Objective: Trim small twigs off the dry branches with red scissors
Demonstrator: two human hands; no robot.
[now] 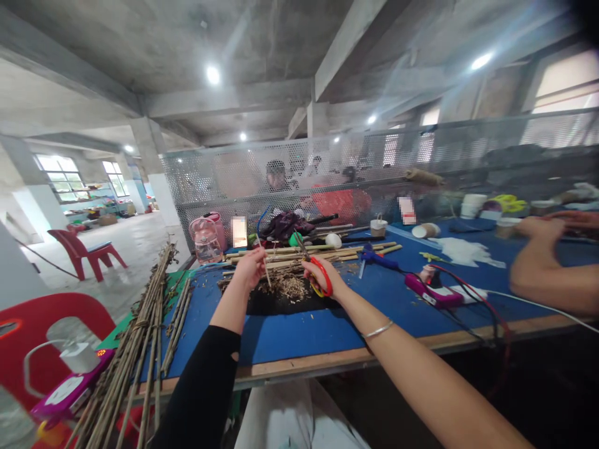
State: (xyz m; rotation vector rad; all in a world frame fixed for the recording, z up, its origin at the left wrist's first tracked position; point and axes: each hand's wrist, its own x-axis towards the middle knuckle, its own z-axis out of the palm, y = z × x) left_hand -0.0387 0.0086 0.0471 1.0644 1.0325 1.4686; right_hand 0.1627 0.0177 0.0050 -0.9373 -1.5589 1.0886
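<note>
My left hand (251, 269) pinches a thin pale stick (267, 272), tilted over the work spot. Wrapped around the red and yellow handles of a pair of scissors (320, 275) is my right hand (327, 274); the blades point up and left, a short way from the stick. Below both hands a heap of brown wood scraps (290, 287) lies on a black mat (266, 305). Long bamboo-like sticks (355, 252) lie just behind the heap.
A bundle of long sticks (145, 318) overhangs the blue table (299, 340) at left. A blue glue gun (378, 257), a purple power strip (433, 292) and its cables are at right. Another person's arms (552, 268) work at the far right. A mesh screen (224, 181) stands behind.
</note>
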